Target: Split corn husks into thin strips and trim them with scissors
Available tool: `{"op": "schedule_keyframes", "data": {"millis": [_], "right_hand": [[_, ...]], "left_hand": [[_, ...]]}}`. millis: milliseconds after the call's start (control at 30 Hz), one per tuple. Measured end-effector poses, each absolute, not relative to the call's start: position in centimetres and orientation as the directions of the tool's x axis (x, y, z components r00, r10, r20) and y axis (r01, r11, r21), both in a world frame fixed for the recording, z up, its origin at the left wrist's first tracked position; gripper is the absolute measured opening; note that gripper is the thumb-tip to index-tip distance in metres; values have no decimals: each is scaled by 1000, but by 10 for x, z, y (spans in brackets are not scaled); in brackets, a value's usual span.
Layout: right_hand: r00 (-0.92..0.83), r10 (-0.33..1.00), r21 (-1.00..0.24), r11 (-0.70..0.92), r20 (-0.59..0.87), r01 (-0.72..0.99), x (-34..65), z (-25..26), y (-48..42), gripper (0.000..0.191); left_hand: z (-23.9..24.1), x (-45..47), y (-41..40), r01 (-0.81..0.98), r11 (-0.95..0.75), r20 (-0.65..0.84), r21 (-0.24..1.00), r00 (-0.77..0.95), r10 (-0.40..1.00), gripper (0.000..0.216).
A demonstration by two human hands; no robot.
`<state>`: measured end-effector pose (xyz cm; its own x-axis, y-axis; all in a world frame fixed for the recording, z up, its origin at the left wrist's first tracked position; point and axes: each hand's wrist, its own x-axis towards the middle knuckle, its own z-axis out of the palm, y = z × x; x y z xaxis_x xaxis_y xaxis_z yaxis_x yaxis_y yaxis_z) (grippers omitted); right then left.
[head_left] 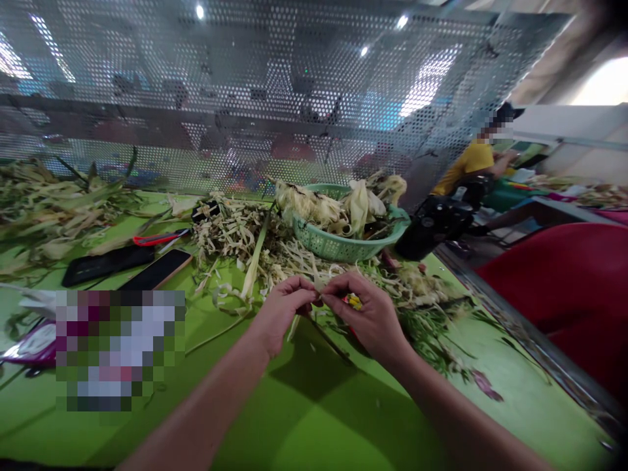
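Over the green table, my left hand and my right hand meet fingertip to fingertip. Both pinch a pale strip of dried husk, whose upper end shows above the fingers. Its lower part is largely hidden by my hands. A dark, thin stalk runs down to the right below them. Something yellow and red shows behind my right fingers, too covered to name. Just beyond my hands lies a heap of shredded husk pieces, with a long pale green leaf strip across it.
Behind the heap, a green plastic basket holds dried husks. At left lie a red utility knife, a phone and a black case. Green sprigs lie right. A perforated metal screen stands behind; a person in yellow sits beyond.
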<state>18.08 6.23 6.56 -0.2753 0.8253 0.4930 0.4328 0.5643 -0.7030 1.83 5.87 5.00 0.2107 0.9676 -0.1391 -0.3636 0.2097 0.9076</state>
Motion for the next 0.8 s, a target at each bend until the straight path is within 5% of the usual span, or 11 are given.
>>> {"op": "schedule_keyframes", "data": {"millis": [500,700,800], "right_hand": [[-198,953,-950,264,230,167,180,64,65,26],[-236,951,-901,275,202,335,183,67,68,20],[-217,951,-906,280,219,317,184,64,68,22]], "left_hand": [[55,19,58,-166,82,-45,983,213,976,10],[55,15,59,30,-38,32,999,183,983,13],[53,17,58,-35,-27,33,999,167,985,19]]}}
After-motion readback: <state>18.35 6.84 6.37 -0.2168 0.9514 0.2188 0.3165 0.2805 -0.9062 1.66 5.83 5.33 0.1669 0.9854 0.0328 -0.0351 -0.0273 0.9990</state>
